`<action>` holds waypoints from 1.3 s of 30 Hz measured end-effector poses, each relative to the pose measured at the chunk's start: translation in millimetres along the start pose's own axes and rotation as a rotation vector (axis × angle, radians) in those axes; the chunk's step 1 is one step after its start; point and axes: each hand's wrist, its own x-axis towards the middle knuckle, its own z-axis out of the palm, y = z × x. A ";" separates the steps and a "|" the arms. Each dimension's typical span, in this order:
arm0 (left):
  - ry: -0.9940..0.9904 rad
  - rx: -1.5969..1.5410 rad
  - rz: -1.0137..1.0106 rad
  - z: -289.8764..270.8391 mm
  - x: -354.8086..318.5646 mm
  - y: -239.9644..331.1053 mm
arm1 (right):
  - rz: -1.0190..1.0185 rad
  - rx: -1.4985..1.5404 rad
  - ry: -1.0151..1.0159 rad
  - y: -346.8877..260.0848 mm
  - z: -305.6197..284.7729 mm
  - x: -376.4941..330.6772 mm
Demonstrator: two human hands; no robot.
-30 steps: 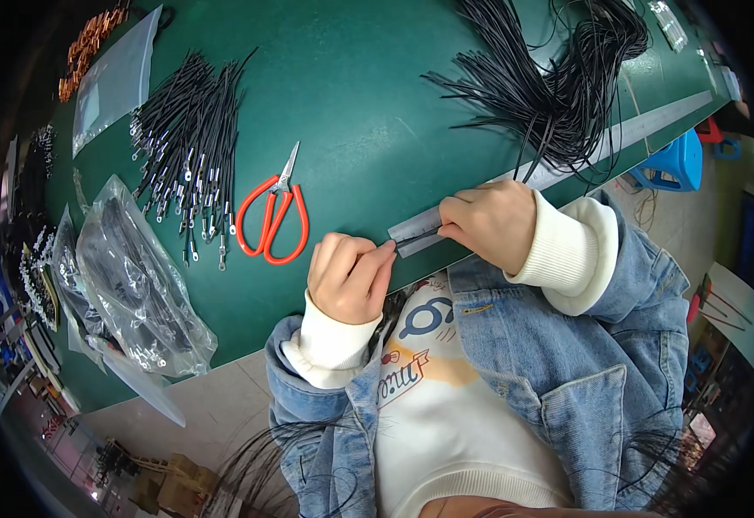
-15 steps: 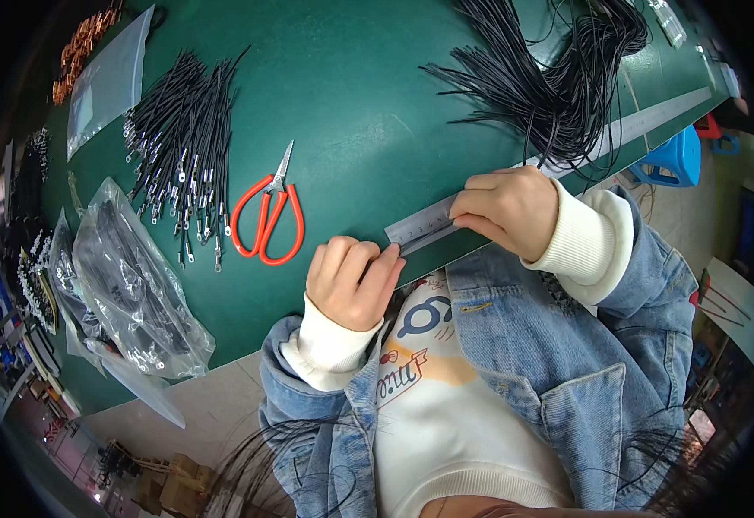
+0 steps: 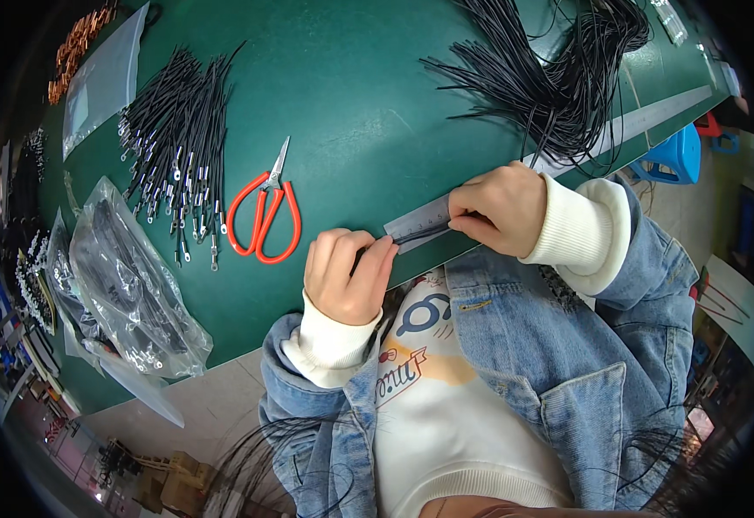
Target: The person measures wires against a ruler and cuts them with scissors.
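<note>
A long steel ruler (image 3: 660, 118) lies slantwise near the table's front edge. Across its left end stretches a short dark length of black wire (image 3: 429, 233), running between my hands. My left hand (image 3: 347, 272) is closed, thumb and forefinger pinching the wire at the ruler's end. Closed over the ruler a little farther right, my right hand (image 3: 502, 210) grips the wire's other visible part; its fingertips are partly hidden. Beyond the right hand, a big bundle of black wires (image 3: 558, 95) lies partly over the ruler.
Red-handled scissors (image 3: 265, 216) lie left of my hands. Farther left are a pile of black wires with metal ring terminals (image 3: 183, 138), a clear bag of dark parts (image 3: 131, 276), a flat clear bag (image 3: 105, 82) and copper-coloured parts (image 3: 79, 47). A blue stool (image 3: 675, 158) stands beyond the table edge.
The wire between my hands has shifted from along the ruler's near edge up onto its face. Both hands have moved slightly away from me.
</note>
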 end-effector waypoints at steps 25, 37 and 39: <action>-0.034 -0.100 -0.146 -2.8 -0.4 8.1 | 0.085 -0.042 0.044 -2.4 6.4 -5.8; 0.005 -0.014 -0.204 2.5 -3.5 16.9 | 0.089 -0.035 0.064 -4.1 3.7 -8.8; 0.004 -0.005 -0.216 1.8 -3.4 17.3 | 0.077 -0.105 0.041 -3.5 2.3 -7.9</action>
